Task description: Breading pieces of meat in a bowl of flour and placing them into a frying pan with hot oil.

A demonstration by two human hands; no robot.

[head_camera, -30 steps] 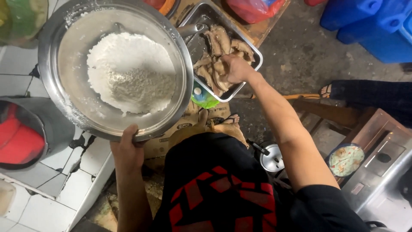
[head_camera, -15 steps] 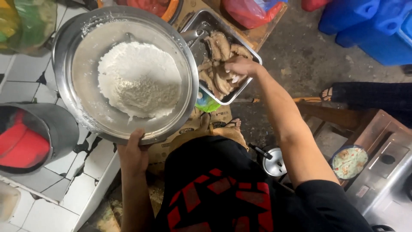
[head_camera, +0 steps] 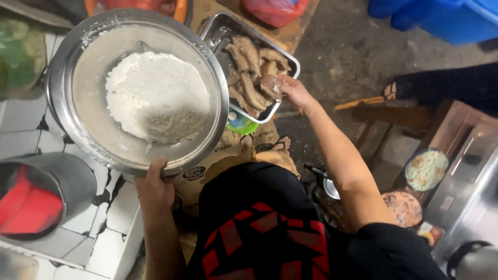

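Left hand (head_camera: 154, 189) is clamped on the near rim of a large round stainless-steel bowl (head_camera: 67, 78), thumb over the lip, fingers hidden beneath. Bowl is held tilted, carrying a heap of white flour (head_camera: 155, 98) piled toward its middle and far side.

Right hand (head_camera: 294, 92) is stretched forward over the near right corner of a rectangular stainless-steel tray (head_camera: 218, 27). Its fingers are closed narrowly on a pale pinkish piece of raw fish (head_camera: 271, 83), pinched at the fingertips, just above the other brownish fish pieces (head_camera: 249, 57) lying in the tray.

Key relation: the flour bowl lies to the left of the held piece, rim overlapping the tray's left edge in this view; whether the two touch cannot be told. The tray's long axis is seen running diagonally, from far left to near right. The fish pieces lie mostly lengthwise, pointing away from the person. Right hand is the nearer one to the tray; left hand is fully taken by the bowl.

Arm pose: right forearm is extended nearly straight, diagonally up from the lower right, wrist slightly bent down. Left forearm is raised near vertical in frame, directly under the bowl.

Around: white tiled ledge (head_camera: 31, 135) at left, a grey pot with red contents (head_camera: 36, 197) on it, brown cardboard (head_camera: 218, 161) under the tray, a small green-and-blue container (head_camera: 239, 124) beneath the tray corner.
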